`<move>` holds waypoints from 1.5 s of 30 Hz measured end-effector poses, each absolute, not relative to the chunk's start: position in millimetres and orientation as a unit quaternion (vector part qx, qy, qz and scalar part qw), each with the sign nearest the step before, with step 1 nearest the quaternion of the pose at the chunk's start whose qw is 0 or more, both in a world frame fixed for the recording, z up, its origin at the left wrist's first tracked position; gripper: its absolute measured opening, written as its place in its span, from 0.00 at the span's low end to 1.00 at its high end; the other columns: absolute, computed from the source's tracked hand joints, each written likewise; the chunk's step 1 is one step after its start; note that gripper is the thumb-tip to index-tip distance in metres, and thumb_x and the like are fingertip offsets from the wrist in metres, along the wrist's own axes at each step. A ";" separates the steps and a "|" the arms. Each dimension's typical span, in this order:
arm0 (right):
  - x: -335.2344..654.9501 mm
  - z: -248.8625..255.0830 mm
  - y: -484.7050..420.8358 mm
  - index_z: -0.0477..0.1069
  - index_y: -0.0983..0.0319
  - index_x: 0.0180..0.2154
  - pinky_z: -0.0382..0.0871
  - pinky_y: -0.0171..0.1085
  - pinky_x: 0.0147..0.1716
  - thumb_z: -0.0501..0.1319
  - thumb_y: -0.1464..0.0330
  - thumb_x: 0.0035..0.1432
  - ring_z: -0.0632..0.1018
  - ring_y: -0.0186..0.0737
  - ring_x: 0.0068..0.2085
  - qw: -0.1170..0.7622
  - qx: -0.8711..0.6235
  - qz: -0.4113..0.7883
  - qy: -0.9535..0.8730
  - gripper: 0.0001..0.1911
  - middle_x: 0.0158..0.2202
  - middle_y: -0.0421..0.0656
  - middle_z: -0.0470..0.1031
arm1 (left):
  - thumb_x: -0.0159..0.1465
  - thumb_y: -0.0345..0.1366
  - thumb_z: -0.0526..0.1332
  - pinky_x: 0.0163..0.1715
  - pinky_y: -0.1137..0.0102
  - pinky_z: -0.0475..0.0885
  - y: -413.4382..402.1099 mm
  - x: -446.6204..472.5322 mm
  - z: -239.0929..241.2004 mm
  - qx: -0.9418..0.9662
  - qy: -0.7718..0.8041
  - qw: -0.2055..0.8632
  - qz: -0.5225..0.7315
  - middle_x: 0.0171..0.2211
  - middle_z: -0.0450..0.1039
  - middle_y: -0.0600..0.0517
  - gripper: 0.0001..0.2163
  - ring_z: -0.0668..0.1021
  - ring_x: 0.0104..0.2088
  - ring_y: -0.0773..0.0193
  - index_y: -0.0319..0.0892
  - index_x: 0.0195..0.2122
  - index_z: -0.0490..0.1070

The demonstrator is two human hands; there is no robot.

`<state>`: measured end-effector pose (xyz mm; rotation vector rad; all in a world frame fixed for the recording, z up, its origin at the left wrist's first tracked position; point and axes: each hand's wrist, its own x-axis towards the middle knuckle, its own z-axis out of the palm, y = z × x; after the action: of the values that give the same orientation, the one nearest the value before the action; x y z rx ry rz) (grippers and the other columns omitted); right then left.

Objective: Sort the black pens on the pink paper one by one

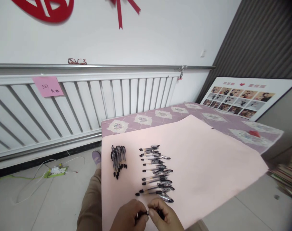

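Observation:
My left hand (129, 215) and my right hand (165, 215) meet at the near edge of the pink sheet (203, 160). Each is closed, fingers pinched round a dark pen, most of which the fingers hide. Just beyond my hands lies a column of pens (152, 179) with black tips pointing left, several loose clear-and-black caps (165, 197) beside their right ends. Farther left a bunch of capped pens (117, 158) rests with black caps towards the wall.
A purple patterned tablecloth (162, 114) shows beyond the sheet. Behind it runs a white radiator (93, 106) with a pink note (48, 86); glasses (77, 61) rest on the pipe above. A photo board (242, 88) leans at the right. A power strip (55, 171) with cables lies on the floor.

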<state>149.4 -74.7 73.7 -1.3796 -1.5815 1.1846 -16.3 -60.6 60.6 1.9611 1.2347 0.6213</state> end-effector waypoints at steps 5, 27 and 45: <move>145.8 65.5 -76.6 0.54 0.59 0.20 0.58 0.32 0.25 0.52 0.58 0.56 0.61 0.34 0.25 0.342 -0.562 0.431 -0.618 0.17 0.20 0.34 0.54 | 0.54 0.29 0.55 0.26 0.76 0.63 -62.7 -14.8 62.1 0.794 0.465 0.321 0.224 0.27 0.69 0.53 0.05 0.72 0.27 0.67 0.42 0.29 0.70; 151.3 77.2 -76.6 0.63 0.60 0.22 0.61 0.32 0.27 0.55 0.61 0.54 0.65 0.34 0.26 0.355 -0.552 0.453 -0.604 0.12 0.21 0.35 0.62 | 0.55 0.29 0.55 0.27 0.76 0.63 -63.7 -10.2 74.2 0.812 0.481 0.264 0.202 0.28 0.69 0.53 0.05 0.72 0.28 0.67 0.43 0.29 0.69; 152.9 82.2 -75.7 0.66 0.60 0.24 0.62 0.33 0.28 0.56 0.64 0.52 0.68 0.36 0.27 0.356 -0.554 0.429 -0.618 0.09 0.22 0.36 0.65 | 0.54 0.27 0.56 0.28 0.75 0.63 -64.2 -8.7 77.0 0.793 0.476 0.302 0.232 0.29 0.70 0.51 0.06 0.73 0.29 0.66 0.42 0.30 0.70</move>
<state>152.9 -75.7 82.2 -1.4304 -1.5958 1.1089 -8.7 -64.2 77.0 2.1033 1.2623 0.6151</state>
